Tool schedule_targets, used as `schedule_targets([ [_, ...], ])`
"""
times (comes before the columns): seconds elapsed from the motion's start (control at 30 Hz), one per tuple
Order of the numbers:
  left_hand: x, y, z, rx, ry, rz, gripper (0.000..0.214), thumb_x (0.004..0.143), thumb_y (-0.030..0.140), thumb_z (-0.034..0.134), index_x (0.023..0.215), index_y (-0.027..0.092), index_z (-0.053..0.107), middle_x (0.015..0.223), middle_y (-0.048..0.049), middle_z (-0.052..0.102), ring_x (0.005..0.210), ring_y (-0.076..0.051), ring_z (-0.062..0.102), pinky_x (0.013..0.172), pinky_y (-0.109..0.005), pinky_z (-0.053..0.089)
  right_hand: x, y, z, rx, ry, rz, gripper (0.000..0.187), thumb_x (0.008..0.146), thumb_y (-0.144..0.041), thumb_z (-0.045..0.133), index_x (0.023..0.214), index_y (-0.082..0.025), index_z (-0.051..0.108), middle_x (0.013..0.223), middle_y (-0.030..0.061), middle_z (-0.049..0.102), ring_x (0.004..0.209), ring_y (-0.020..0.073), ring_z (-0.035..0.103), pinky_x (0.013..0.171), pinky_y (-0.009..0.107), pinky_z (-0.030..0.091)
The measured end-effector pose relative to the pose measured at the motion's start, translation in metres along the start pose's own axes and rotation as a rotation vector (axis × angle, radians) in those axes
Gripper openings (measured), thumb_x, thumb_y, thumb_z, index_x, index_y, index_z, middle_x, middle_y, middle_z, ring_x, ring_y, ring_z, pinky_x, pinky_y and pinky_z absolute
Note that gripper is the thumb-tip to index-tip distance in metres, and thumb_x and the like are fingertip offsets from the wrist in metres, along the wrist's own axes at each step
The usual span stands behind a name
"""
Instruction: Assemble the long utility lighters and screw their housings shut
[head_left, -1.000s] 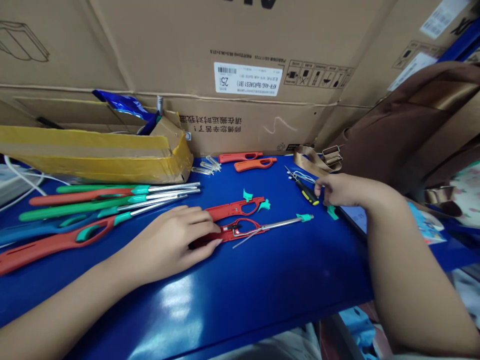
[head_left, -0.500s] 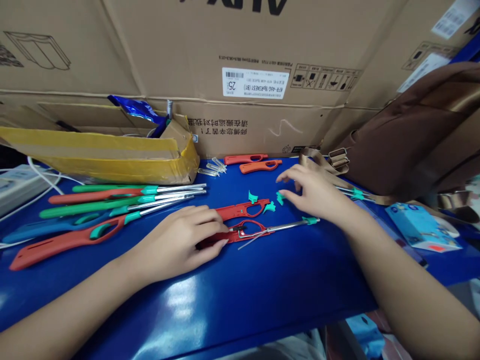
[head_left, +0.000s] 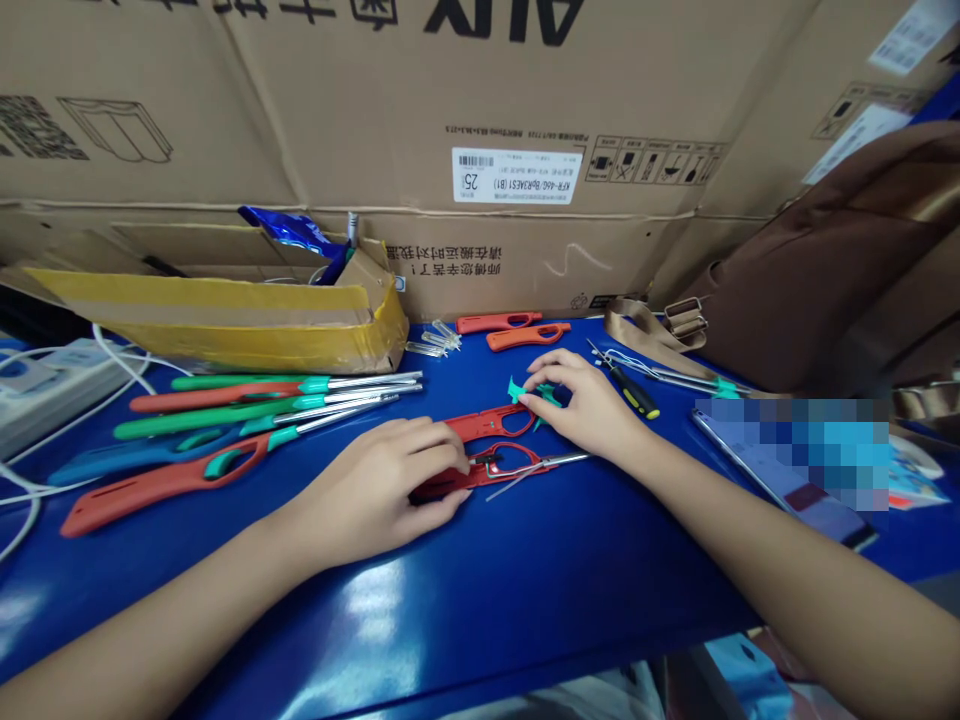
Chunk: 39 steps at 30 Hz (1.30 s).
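My left hand point(head_left: 382, 487) lies on the blue table point(head_left: 525, 590), its fingers curled over the rear of an open red handle shell point(head_left: 495, 470) with a metal rod sticking out to the right. A second red shell half point(head_left: 487, 422) lies just behind it. My right hand point(head_left: 589, 405) is beside these, fingertips pinched on a small teal plastic piece point(head_left: 546, 393); another teal piece point(head_left: 515, 389) lies just to its left.
Several finished long tools point(head_left: 247, 420) with red, green and blue handles lie at left. A yellow-taped cardboard box point(head_left: 225, 320) stands behind them. Two orange shells point(head_left: 517, 330), clear tubes point(head_left: 435, 340), a black-yellow screwdriver point(head_left: 634, 390), a brown bag point(head_left: 810, 280) and big cartons surround.
My right hand came from the screwdriver at the right across to the teal pieces and closed its fingertips on one. My left hand stayed on the red shell.
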<state>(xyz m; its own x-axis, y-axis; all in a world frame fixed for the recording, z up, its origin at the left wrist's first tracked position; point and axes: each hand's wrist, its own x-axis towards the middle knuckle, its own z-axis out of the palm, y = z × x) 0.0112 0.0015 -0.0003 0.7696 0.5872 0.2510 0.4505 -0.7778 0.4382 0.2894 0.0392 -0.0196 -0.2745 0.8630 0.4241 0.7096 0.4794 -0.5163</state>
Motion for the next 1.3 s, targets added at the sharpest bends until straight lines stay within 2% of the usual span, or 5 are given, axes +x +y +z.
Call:
schedule_targets([
  [0.2,0.008,0.018,0.012,-0.553,0.179,-0.419,0.031,0.095,0.044,0.063,0.104,0.018,0.075,0.083,-0.0041,0.075,0.063,-0.014,0.064,0.059,-0.025,0.052,-0.008,-0.036,-0.010,0.088,0.022,-0.281,0.004,0.091,-0.022,0.069,0.095,-0.023,0.068,0.104,0.0071,0.069,0.100,0.0223,0.063,0.091,0.042,0.050],
  [0.33,0.012,0.025,0.014,-0.761,0.185,-0.443,0.031,0.095,0.044,0.061,0.090,0.016,0.072,0.065,0.0001,0.068,0.056,-0.011,0.062,0.057,-0.022,0.053,-0.017,-0.054,-0.008,0.043,-0.038,-0.398,0.005,0.094,-0.023,0.068,0.098,-0.023,0.067,0.101,0.0059,0.070,0.094,0.0208,0.061,0.088,0.040,0.045],
  [0.47,0.009,0.023,0.013,-0.587,0.219,-0.393,0.028,0.097,0.037,0.060,0.081,0.016,0.069,0.060,0.0019,0.063,0.052,-0.010,0.058,0.051,-0.019,0.047,-0.020,-0.061,-0.008,0.087,-0.094,-0.403,0.008,0.094,-0.031,0.069,0.096,-0.023,0.067,0.102,0.0057,0.069,0.093,0.0202,0.061,0.085,0.039,0.043],
  [0.7,0.000,0.015,0.016,-0.002,0.242,0.011,0.011,0.096,0.018,0.062,0.090,0.015,0.071,0.073,-0.0014,0.066,0.064,-0.011,0.060,0.060,-0.021,0.046,-0.019,-0.064,-0.010,0.318,-0.237,-0.113,0.022,0.091,-0.032,0.070,0.075,-0.020,0.061,0.068,-0.0036,0.056,0.060,0.0094,0.048,0.056,0.024,0.039],
  [1.3,0.000,0.009,0.018,-0.040,0.221,-0.047,0.025,0.093,0.022,0.069,0.117,0.015,0.072,0.110,-0.0095,0.073,0.098,-0.019,0.071,0.085,-0.029,0.059,-0.017,-0.037,-0.024,-0.011,-0.484,-0.175,0.010,0.096,-0.023,0.061,0.093,-0.022,0.070,0.093,0.0020,0.073,0.081,0.0166,0.064,0.075,0.029,0.044],
])
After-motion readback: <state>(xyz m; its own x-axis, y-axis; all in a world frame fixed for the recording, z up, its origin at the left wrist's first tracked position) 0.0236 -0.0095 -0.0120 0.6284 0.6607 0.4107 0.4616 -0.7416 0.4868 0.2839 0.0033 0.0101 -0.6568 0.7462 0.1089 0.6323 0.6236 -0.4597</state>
